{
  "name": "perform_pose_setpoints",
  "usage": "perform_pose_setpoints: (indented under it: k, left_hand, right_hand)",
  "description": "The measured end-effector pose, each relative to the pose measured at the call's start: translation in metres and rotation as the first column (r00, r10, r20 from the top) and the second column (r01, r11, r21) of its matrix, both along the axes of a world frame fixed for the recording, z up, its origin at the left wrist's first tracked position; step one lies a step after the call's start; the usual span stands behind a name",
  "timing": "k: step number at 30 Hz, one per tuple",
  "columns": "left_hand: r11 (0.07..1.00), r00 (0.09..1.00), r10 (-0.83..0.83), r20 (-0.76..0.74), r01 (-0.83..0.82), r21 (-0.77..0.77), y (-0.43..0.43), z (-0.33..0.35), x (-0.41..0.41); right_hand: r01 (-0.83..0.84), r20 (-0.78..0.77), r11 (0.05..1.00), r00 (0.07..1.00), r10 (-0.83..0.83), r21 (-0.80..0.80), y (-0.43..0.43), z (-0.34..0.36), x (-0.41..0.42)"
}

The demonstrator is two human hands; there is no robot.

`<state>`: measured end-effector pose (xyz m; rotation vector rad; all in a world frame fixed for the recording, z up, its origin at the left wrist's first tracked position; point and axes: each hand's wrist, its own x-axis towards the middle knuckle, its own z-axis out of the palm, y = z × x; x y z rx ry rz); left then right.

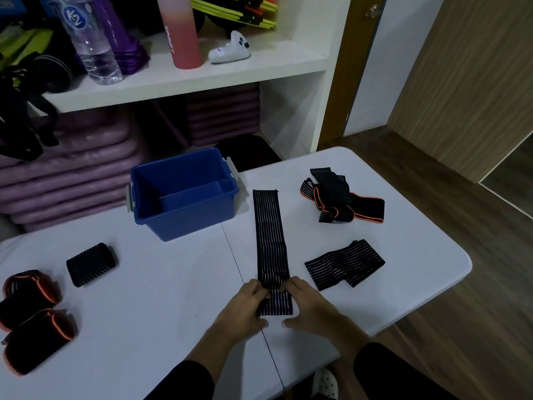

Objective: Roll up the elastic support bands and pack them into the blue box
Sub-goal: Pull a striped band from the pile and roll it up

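Note:
A long black striped band [269,241] lies flat on the white table [158,313], stretched away from me. My left hand [248,306] and my right hand [305,306] pinch its near end from both sides, where a short fold has formed. The blue box [150,194] stands open behind and to the left, with nothing visible inside. A rolled striped band [90,264] and two rolled orange-edged bands [31,287] [40,340] lie at the left. A folded striped band [344,264] and a loose orange-edged tangle [337,197] lie at the right.
A white shelf unit [202,73] rises behind the table with a water bottle [89,41], a pink bottle [181,33] and purple mats [72,168] below. The table's right edge drops to a wooden floor [461,284].

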<state>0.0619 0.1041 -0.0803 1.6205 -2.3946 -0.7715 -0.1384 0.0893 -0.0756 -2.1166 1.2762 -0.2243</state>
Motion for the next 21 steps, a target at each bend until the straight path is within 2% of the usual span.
perform_pose_setpoints:
  k: [3, 5, 8, 12, 14, 18, 21]
  left_hand:
    - [0.999, 0.999, -0.035, 0.042, 0.036, -0.036, -0.003, 0.000, -0.001]
    - [0.998, 0.999, -0.034, 0.018, 0.034, -0.054, -0.006, 0.003, -0.002]
    - [1.000, 0.997, 0.023, -0.071, -0.024, -0.008, -0.010, 0.014, -0.002]
    - [0.963, 0.958, 0.218, -0.187, -0.179, 0.204, -0.019, 0.024, -0.004]
    - [0.935, 0.936, 0.285, -0.204, -0.225, 0.276, -0.020, 0.022, -0.006]
    - [0.951, 0.950, 0.291, -0.111, -0.274, 0.145, -0.017, 0.014, -0.009]
    - [0.980, 0.976, 0.199, -0.092, -0.199, 0.004, -0.011, 0.012, -0.007]
  right_hand:
    - [0.001, -0.032, 1.000, 0.999, -0.002, -0.029, -0.002, 0.001, 0.003]
    - [0.015, -0.011, 0.999, 1.000, -0.016, -0.036, -0.003, 0.002, 0.003]
    - [0.125, 0.038, 0.990, 0.991, -0.128, 0.072, -0.005, 0.006, 0.002]
    - [0.290, 0.083, 0.899, 0.939, -0.334, 0.329, -0.012, 0.014, 0.009]
    - [0.339, 0.040, 0.881, 0.927, -0.372, 0.331, -0.014, 0.011, 0.012]
    - [0.359, 0.015, 0.914, 0.930, -0.368, 0.188, -0.012, 0.004, 0.014]
    - [0.289, 0.059, 0.950, 0.953, -0.297, 0.118, -0.011, 0.001, 0.012]
